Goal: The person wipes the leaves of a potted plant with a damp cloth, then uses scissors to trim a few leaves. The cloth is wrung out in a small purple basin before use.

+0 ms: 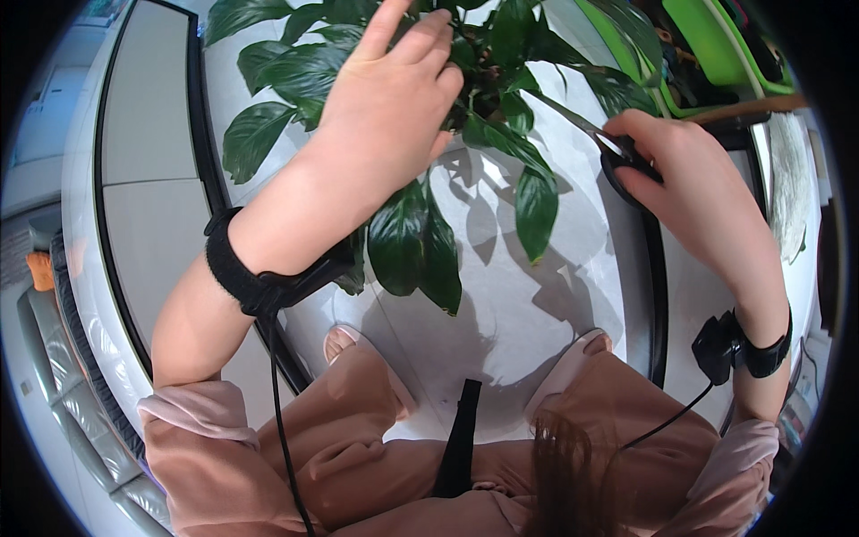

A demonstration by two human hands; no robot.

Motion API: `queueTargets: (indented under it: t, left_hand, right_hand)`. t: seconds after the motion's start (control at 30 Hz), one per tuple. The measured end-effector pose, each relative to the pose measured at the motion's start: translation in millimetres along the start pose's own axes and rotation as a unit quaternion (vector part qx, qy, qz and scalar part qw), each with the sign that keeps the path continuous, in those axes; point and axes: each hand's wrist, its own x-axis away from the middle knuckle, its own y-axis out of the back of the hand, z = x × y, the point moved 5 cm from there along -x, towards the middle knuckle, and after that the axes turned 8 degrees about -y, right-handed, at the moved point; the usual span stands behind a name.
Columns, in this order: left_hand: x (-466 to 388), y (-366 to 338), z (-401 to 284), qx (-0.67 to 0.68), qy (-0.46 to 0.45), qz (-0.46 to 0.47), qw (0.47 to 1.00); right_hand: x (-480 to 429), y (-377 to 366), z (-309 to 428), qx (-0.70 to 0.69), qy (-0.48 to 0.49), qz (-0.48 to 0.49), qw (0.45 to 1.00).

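A leafy green houseplant (pixel 537 208), which looks like a peace lily, spreads across the top of the view. Its broad, glossy leaves hang outward, and one lower leaf tip has a yellowish edge. My left hand (pixel 399 87) reaches over its middle, the fingers among the stems and partly bent; whether they pinch anything is hidden. To the right of the plant, my right hand (pixel 678 164) holds a pair of scissors (pixel 582 123) by the black handles. The blades point up and left at the foliage, their tips close to the leaves.
Pale floor tiles (pixel 429 362) lie under the plant, with dark strips (pixel 205 134) along them. Bright green bins (pixel 711 40) stand at the upper right. A grey sofa (pixel 80 403) is at the far left. Black straps with cables (pixel 274 376) circle both wrists.
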Motion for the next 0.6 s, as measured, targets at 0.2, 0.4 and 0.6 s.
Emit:
queueTargets:
  t: [0.2,0.4,0.6]
  left_hand:
    - [-3.3,4.5,1.3,-0.05,0.021,-0.082,0.995]
    - [-12.2,6.3,-4.4,-0.082,0.006,-0.097,0.992]
    - [-30.8,3.5,-9.2,-0.055,-0.024,-0.037,0.998]
  right_hand:
    - [-4.8,-11.4,14.4,0.053,0.053,-0.045,0.996]
    - [-16.2,-21.8,18.7,0.146,0.023,-0.049,0.988]
    - [-21.0,-20.9,23.1,0.183,0.031,-0.063,0.981]
